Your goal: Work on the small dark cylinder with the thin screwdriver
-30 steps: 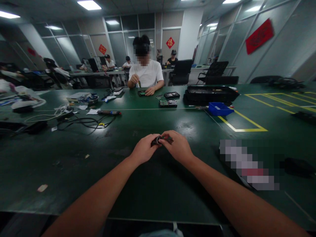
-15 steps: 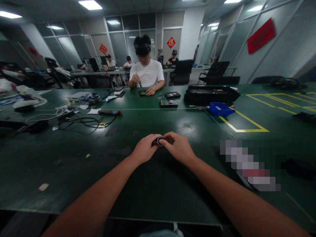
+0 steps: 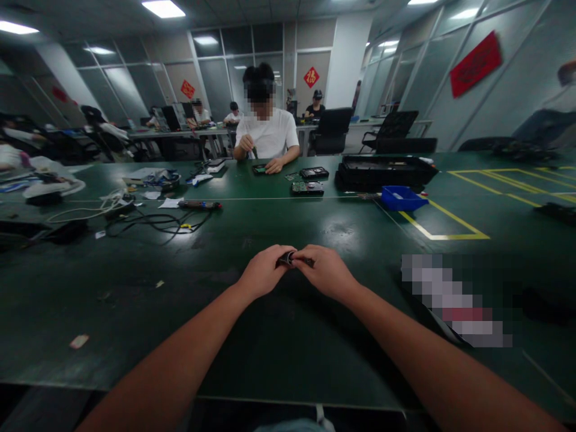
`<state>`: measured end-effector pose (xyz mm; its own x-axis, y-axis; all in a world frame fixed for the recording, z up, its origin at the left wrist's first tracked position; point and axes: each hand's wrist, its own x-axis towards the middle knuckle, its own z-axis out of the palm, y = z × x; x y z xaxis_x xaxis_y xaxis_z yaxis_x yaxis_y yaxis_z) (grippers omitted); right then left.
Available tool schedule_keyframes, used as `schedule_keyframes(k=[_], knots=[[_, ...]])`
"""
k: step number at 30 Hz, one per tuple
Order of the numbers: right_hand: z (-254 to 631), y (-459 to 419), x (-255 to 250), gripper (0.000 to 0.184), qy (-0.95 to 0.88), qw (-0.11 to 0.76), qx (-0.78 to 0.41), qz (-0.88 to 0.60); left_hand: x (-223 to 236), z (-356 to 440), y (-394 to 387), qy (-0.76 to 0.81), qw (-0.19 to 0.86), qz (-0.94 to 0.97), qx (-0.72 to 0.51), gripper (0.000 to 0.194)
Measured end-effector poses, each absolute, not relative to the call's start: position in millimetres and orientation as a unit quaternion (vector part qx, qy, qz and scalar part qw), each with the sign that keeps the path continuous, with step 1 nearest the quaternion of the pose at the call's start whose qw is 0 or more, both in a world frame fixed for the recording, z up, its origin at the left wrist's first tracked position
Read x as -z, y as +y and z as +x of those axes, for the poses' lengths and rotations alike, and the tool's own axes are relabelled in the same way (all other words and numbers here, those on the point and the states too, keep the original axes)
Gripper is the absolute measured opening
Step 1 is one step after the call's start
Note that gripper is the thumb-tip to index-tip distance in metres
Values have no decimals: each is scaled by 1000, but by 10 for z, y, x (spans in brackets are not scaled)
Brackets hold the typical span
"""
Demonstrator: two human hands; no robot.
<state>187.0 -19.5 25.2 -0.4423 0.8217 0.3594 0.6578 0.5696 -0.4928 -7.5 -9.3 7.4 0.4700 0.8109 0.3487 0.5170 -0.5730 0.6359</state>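
Just above the green tabletop, my two hands meet around a small dark object with a curved silvery rim (image 3: pixel 286 258); fingers cover most of it, so its kind does not show. My left hand (image 3: pixel 264 269) is closed round its left side. The thumb and fingertips of my right hand (image 3: pixel 324 270) are pinched together at its right edge. A bit of something dark also shows beneath the right fingers, too small to name.
Across the green table (image 3: pixel 252 348) a person in a white shirt (image 3: pixel 270 135) works on a circuit board (image 3: pixel 260 170). Hard drives (image 3: pixel 307 188), a black tray (image 3: pixel 387 173), a blue bin (image 3: pixel 404 198), and cables (image 3: pixel 148 222) lie beyond my hands. A blurred-out item (image 3: pixel 452 300) lies right.
My right fingers have shifted on the dark object and drawn together more tightly at its rim. My left hand stays put. A person has appeared at the far right edge.
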Motion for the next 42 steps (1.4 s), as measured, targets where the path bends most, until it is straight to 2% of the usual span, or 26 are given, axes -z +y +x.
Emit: schedule_keyframes(k=[10, 18, 26, 35, 42], knots=[[1918, -187, -283, 13, -855, 265, -147, -421, -76, -95, -85, 406, 211, 850, -262, 30], [1922, -204, -338, 13, -846, 264, -161, -434, -76, -104, -82, 404, 209, 851, -263, 37], [1961, -241, -424, 20, -896, 179, -62, -402, -96, -115, -93, 371, 221, 867, -248, 38], [1930, -237, -380, 15, -865, 252, -101, -421, -79, -116, -54, 396, 245, 840, -278, 36], [1919, -239, -368, 15, -862, 242, -101, -434, -85, -79, -94, 382, 248, 846, -276, 34]])
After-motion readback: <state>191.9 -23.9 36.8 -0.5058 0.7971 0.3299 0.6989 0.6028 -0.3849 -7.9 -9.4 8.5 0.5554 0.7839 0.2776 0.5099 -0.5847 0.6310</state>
